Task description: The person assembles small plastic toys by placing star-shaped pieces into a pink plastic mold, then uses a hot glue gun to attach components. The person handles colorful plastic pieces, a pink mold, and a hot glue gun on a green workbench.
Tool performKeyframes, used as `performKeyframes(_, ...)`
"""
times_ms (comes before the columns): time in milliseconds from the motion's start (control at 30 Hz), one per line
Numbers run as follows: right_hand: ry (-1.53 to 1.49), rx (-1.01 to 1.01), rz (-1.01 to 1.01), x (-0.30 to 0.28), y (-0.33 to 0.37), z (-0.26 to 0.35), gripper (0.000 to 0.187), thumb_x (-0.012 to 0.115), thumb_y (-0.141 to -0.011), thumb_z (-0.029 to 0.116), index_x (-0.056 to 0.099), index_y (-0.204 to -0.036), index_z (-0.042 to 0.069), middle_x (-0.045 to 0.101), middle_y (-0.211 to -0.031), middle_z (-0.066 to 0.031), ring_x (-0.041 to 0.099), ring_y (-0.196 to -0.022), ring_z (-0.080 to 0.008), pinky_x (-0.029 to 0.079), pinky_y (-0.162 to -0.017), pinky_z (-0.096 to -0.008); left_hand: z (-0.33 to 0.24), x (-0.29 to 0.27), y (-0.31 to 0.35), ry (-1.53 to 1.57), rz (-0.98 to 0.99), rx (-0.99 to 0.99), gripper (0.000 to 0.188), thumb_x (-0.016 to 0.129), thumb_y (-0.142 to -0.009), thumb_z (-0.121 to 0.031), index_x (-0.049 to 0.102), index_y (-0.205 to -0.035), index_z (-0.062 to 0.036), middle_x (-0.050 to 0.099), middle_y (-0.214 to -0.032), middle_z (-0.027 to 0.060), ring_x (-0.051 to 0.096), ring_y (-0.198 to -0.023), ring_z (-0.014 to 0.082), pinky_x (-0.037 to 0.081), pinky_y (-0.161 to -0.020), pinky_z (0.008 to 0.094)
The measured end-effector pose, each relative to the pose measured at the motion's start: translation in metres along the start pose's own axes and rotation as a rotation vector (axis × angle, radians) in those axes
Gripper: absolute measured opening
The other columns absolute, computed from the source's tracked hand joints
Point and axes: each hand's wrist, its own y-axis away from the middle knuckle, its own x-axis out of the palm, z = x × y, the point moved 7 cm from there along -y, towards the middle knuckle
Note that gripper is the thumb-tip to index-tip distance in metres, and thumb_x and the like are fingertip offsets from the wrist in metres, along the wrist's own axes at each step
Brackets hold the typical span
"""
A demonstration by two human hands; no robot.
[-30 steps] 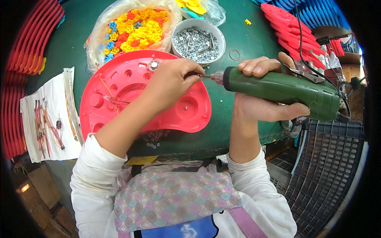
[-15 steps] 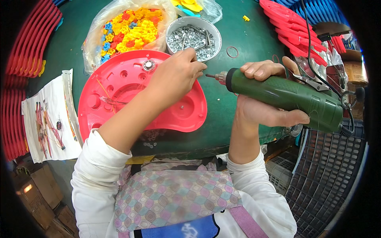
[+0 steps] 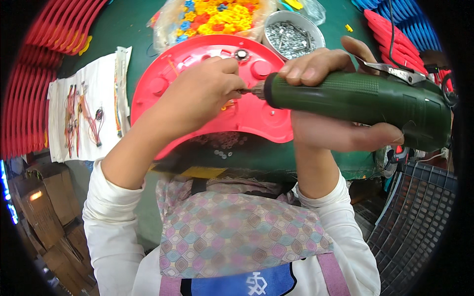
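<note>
My right hand [image 3: 328, 130] is wrapped round a thick green electric screwdriver [image 3: 360, 98], which lies nearly level with its tip pointing left. My left hand [image 3: 210, 91] is closed in a pinch right at the screwdriver's tip. Whatever small thing the left fingers hold is hidden by them. Below both hands a red curved plastic shell [image 3: 279, 129] lies on the table, with round raised cups and a small round silver-rimmed part [image 3: 241, 54] near its far edge. My left forearm covers part of the shell.
Beyond the shell stand a white bowl [image 3: 322, 38] of metal screws and a clear bag of yellow, red and blue star-shaped pieces [image 3: 224, 17]. At left, wired parts [image 3: 81, 116] lie on white sheets beside stacked red shells [image 3: 24, 108]. Small washers [image 3: 227, 145] lie near the front edge.
My left hand has come from near the screw bowl back over the shell. The screwdriver has moved left over the shell, and its tip now meets the left fingers. The view has shifted.
</note>
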Motion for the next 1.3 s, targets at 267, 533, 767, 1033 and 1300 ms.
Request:
performKeyframes(267,0.084,0.216,0.058,0.065,0.025,-0.048,0.125,0.037,-0.068,0.101,0.043,-0.136,-0.004,0.062,-0.080,-0.0134,0.062,-0.068,-0.0248,0.057,-0.068,-0.0423,0.020,-0.046,0.099,0.221,-0.397,-0.408,0.033,0.076,-0.082,-0.012,0.070,-0.114,-0.0083,0.059,-0.098,0.0096,0.059,-0.083,0.0239,0.049,-0.075,0.0347)
performKeyframes(533,0.114,0.421,0.092,0.111,0.063,-0.098,0.118,0.042,-0.072,0.098,0.046,-0.133,-0.003,0.064,-0.080,-0.0132,0.064,-0.069,-0.0238,0.057,-0.067,-0.0393,0.067,-0.003,0.204,0.385,-0.596,-0.888,0.056,0.071,-0.087,-0.009,0.048,-0.137,0.0015,0.061,-0.124,0.0142,0.062,-0.108,0.0196,0.052,-0.089,0.0318)
performKeyframes(767,0.222,0.463,0.148,0.128,0.068,-0.118,0.116,0.041,-0.073,0.097,0.046,-0.133,-0.003,0.065,-0.081,-0.0130,0.065,-0.068,-0.0240,0.058,-0.066,-0.0388,0.069,0.006,0.205,0.436,-0.606,-0.880,0.052,0.063,-0.089,-0.007,0.045,-0.136,0.0038,0.062,-0.123,0.0227,0.062,-0.115,0.0328,0.047,-0.101,0.0385)
performKeyframes(1033,0.210,0.496,0.134,0.124,0.070,-0.127,0.113,0.046,-0.071,0.096,0.051,-0.126,-0.003,0.065,-0.078,-0.0131,0.065,-0.065,-0.0239,0.058,-0.064,-0.0386,0.069,0.006,0.204,0.425,-0.611,-0.876,0.051,0.060,-0.089,-0.006,0.043,-0.137,0.0020,0.062,-0.121,0.0282,0.061,-0.115,0.0434,0.048,-0.098,0.0446)
performKeyframes(1300,0.184,0.665,0.300,0.153,0.065,-0.140,0.114,0.059,-0.062,0.096,0.055,-0.116,-0.005,0.066,-0.077,-0.0121,0.067,-0.067,-0.0203,0.057,-0.064,-0.0320,0.068,0.008,0.204,0.395,-0.620,-0.874,0.053,0.061,-0.090,-0.007,0.041,-0.138,0.0009,0.062,-0.121,0.0291,0.061,-0.115,0.0456,0.048,-0.097,0.0465)
